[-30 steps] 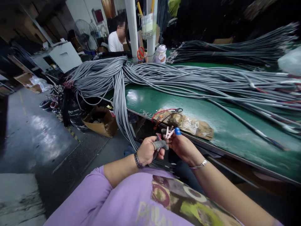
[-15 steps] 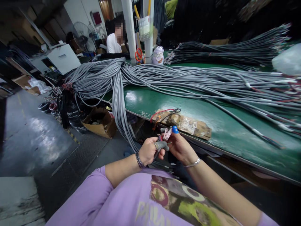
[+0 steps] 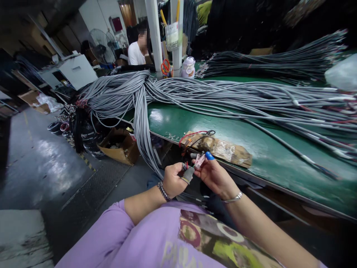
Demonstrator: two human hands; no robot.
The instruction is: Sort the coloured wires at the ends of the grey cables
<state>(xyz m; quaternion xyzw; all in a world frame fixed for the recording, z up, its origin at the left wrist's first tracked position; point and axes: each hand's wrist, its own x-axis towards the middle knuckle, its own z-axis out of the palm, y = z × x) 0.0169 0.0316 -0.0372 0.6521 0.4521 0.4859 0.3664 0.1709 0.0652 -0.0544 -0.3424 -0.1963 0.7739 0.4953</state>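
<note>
My left hand (image 3: 174,181) is closed round a bunch of thin coloured wires (image 3: 186,165) whose ends stick out above the fingers. A grey cover sits on one of its fingers. Just to the right, my right hand (image 3: 216,177) has its fingers bent together beside a small pink clip-like piece (image 3: 199,161). Blue tape wraps the tip of its thumb. What these fingers pinch is too small and partly hidden. Behind both hands, a worn wooden board (image 3: 235,153) with red and black leads lies on the bench edge.
Long grey cables (image 3: 195,91) lie across the green bench (image 3: 167,117), some hanging over its front edge. Darker cables (image 3: 267,61) lie behind. A white post (image 3: 154,37), a lilac container (image 3: 188,67) and a cardboard box (image 3: 119,149) stand nearby. A person (image 3: 136,54) sits farther back.
My left hand has turned slightly and its fingers have curled in, so less of the wire bunch shows. My right hand has shifted a little. The view has moved slightly.
</note>
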